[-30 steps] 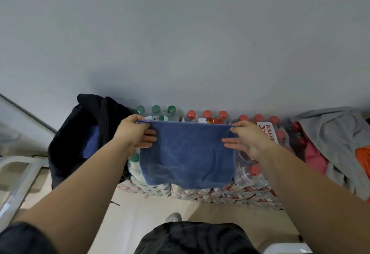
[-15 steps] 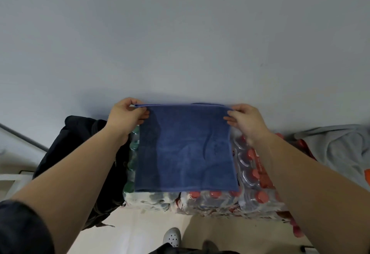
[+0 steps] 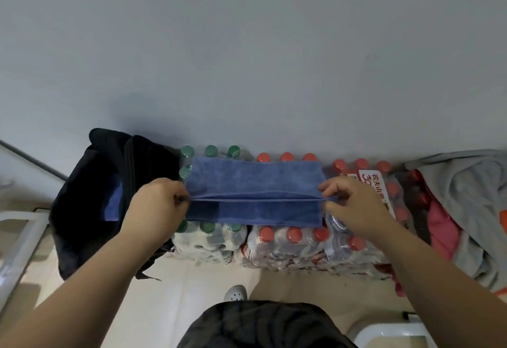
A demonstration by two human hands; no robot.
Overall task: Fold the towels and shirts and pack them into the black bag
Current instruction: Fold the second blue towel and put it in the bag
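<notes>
1. My left hand [image 3: 156,205] and right hand [image 3: 354,205] each pinch one end of one folded blue terry towel [image 3: 255,180], which is stretched flat between them.
2. Beneath the towel are shrink-wrapped packs of plastic bottles: one green-capped pack [image 3: 208,240] nearer my left hand, and red-capped packs [image 3: 293,238] nearer my right.
3. Left of my left hand stands one black fabric bag [image 3: 82,210], gaping, with one blue cloth [image 3: 113,202] inside.
4. Right of my right hand, one grey garment [image 3: 466,188] lies over one pink garment [image 3: 441,224].
5. The beige floor [image 3: 192,287] is below my hands and a plain grey wall [image 3: 247,59] is beyond them.
</notes>
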